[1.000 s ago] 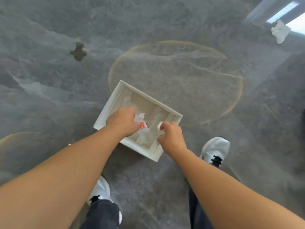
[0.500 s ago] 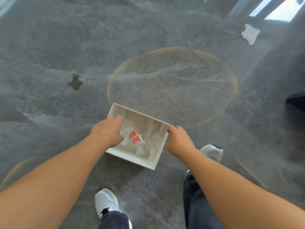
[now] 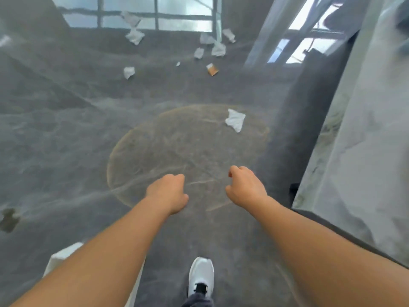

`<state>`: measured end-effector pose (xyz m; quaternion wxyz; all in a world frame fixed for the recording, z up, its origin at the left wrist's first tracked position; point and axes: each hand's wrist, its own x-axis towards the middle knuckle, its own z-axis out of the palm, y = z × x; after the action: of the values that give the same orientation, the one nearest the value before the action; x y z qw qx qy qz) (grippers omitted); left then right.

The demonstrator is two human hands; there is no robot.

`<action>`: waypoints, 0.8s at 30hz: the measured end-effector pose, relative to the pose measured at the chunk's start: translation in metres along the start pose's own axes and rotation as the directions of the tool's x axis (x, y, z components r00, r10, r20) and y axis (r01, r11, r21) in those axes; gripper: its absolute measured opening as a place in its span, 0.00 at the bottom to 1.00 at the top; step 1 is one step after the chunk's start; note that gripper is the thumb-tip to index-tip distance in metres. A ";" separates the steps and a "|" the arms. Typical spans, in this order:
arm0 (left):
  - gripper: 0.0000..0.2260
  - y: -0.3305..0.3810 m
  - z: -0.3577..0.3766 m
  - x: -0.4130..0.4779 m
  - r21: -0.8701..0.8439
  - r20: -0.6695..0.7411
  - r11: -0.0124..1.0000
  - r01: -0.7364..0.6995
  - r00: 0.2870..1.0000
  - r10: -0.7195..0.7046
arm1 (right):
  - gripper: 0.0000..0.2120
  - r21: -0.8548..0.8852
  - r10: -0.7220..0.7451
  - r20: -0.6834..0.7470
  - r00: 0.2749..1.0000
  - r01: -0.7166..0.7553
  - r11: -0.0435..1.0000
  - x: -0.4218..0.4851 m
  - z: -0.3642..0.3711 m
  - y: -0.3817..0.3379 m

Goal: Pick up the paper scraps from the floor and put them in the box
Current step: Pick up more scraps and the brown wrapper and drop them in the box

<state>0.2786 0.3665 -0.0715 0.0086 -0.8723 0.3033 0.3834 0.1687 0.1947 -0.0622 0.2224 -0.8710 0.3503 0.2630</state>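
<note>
The white box [image 3: 63, 254] stands on the floor at the bottom left, mostly hidden behind my left forearm. My left hand [image 3: 168, 192] and my right hand [image 3: 245, 187] hang over the grey floor with loosely curled fingers and hold nothing. The nearest white paper scrap [image 3: 235, 119] lies ahead of my right hand. Farther off lie another white scrap [image 3: 129, 72], a brownish scrap [image 3: 212, 69] and several more crumpled white scraps [image 3: 218, 49] near the window reflection.
A pale stone slab [image 3: 365, 151] with a dark base fills the right side. A round ring mark [image 3: 124, 151] shows on the floor under my hands. A dark stain [image 3: 8, 219] sits at the left. My white shoe [image 3: 201, 275] is at the bottom.
Both hands have let go of the box and moved forward. The view has lifted, so the box now sits at the bottom left and more scraps show ahead.
</note>
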 end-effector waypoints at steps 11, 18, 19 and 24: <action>0.12 0.061 -0.118 0.122 0.183 0.062 0.979 -0.087 0.995 0.077 | 0.14 0.038 0.228 -0.008 0.974 -0.227 0.973 0.100 -0.102 0.029; 0.14 0.069 -0.157 0.287 0.115 0.057 0.991 -0.063 0.997 0.057 | 0.19 0.163 0.296 0.063 0.953 -0.302 0.939 0.254 -0.116 0.019; 0.15 0.071 -0.160 0.308 0.136 0.058 0.987 -0.090 0.995 0.082 | 0.21 0.180 0.301 0.063 0.952 -0.307 0.935 0.275 -0.116 0.020; 0.14 0.075 -0.173 0.387 0.198 0.094 0.975 -0.106 0.992 0.088 | 0.21 0.283 0.350 0.107 0.931 -0.366 0.887 0.343 -0.108 0.026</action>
<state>0.5558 0.0601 -0.1939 0.0913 -0.8340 0.3824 0.3872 0.3942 -0.0532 -0.1957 0.3081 -0.7406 0.5344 0.2665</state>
